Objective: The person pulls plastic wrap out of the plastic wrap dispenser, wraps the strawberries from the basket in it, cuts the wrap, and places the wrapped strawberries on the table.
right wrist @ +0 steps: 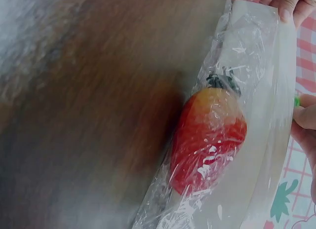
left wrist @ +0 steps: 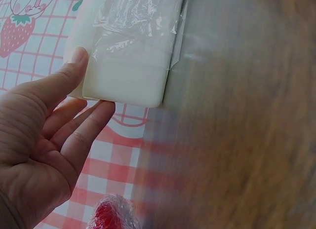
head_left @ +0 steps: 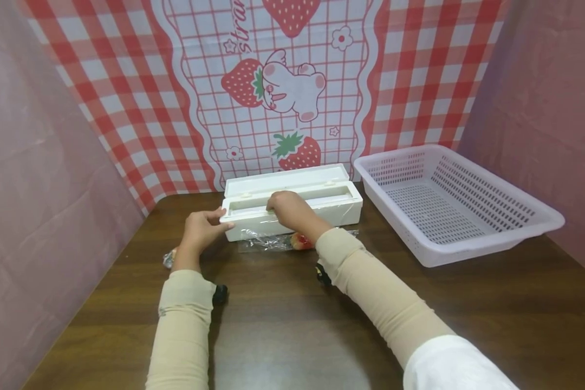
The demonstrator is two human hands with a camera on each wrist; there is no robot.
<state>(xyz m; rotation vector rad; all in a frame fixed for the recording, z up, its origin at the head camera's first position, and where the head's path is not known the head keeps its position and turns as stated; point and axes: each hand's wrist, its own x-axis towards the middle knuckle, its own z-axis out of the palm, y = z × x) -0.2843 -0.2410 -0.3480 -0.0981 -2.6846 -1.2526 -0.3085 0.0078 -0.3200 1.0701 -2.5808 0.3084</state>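
Observation:
A long white box [head_left: 292, 221] stands toward the back of the table, its lid [head_left: 285, 181] tipped back behind it. My left hand [head_left: 202, 233] grips its left end, thumb and fingers at the corner. The right hand [head_left: 292, 210] reaches over the box's top opening with curled fingers. At its fingertips a small green piece [right wrist: 296, 101] shows in the right wrist view, pinched and mostly hidden. Clear plastic film [left wrist: 133, 21] covers part of the box's front. Before the box lies a red and yellow fruit-like piece [right wrist: 210, 140] with a dark green top, under clear film.
A white slotted basket [head_left: 468, 252] stands on the table at the right. A small film-wrapped item [head_left: 168, 259], red in the left wrist view, lies by my left wrist. Behind the box hangs a red and white checked strawberry cloth [head_left: 404, 97].

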